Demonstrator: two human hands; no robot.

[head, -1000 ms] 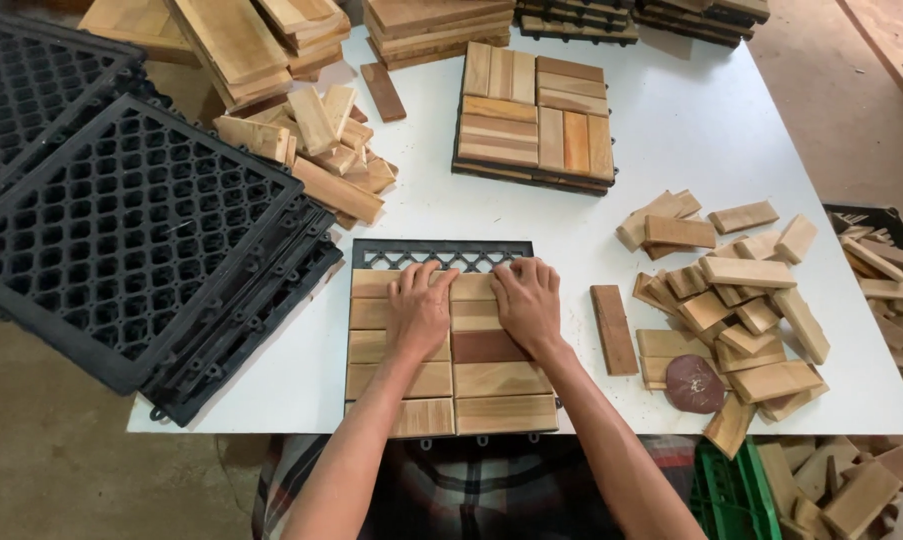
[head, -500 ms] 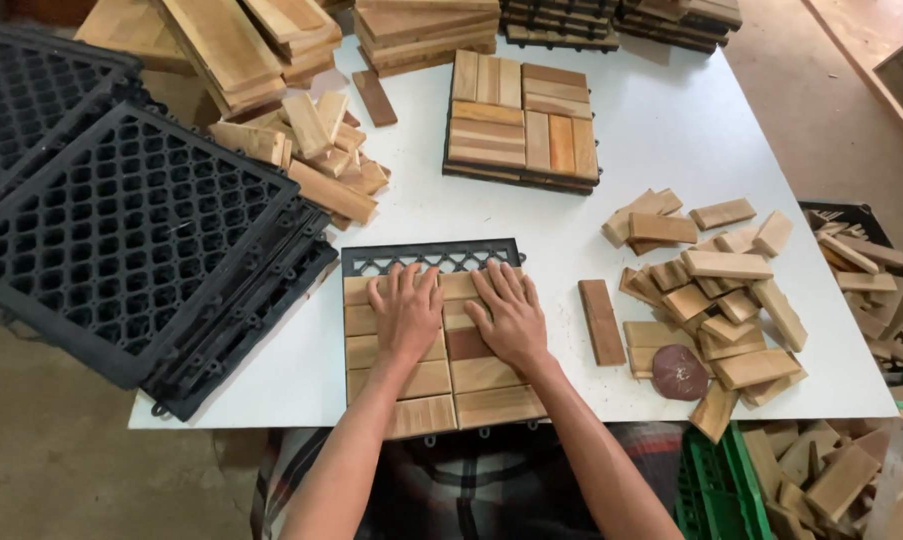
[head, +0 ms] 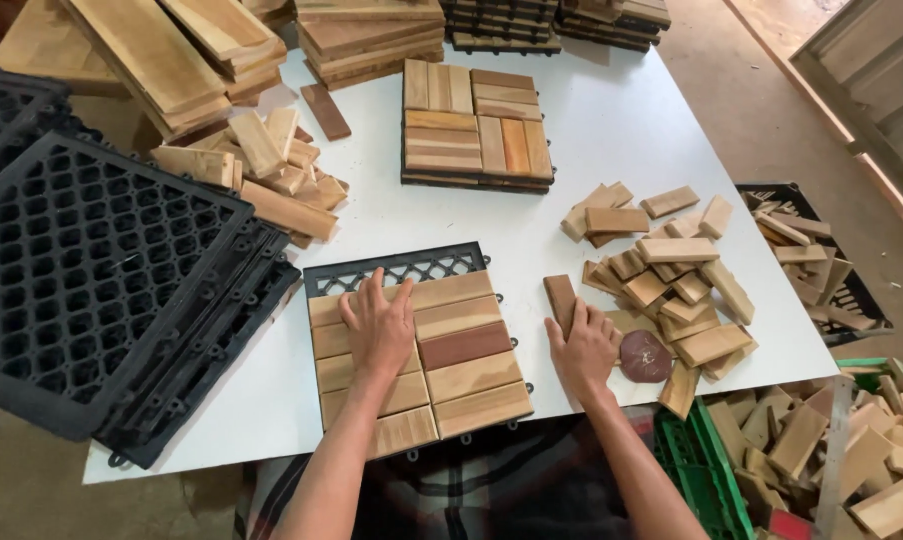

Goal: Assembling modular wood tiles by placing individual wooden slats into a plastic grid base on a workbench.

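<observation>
Left hand lies open, palm flat on the wooden slats of the partly filled black grid tile directly beneath it. Right hand rests open on the white table, fingertips apparently touching a loose brown slat; the slat pile lies just beyond.

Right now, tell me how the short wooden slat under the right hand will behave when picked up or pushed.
The dark slat under the right hand looks like solid wood, so it is probably stiff and will not flex. It is small and thin, so likely light. It lies flat on the smooth white table, so a push should slide it, not roll or tip it.
</observation>
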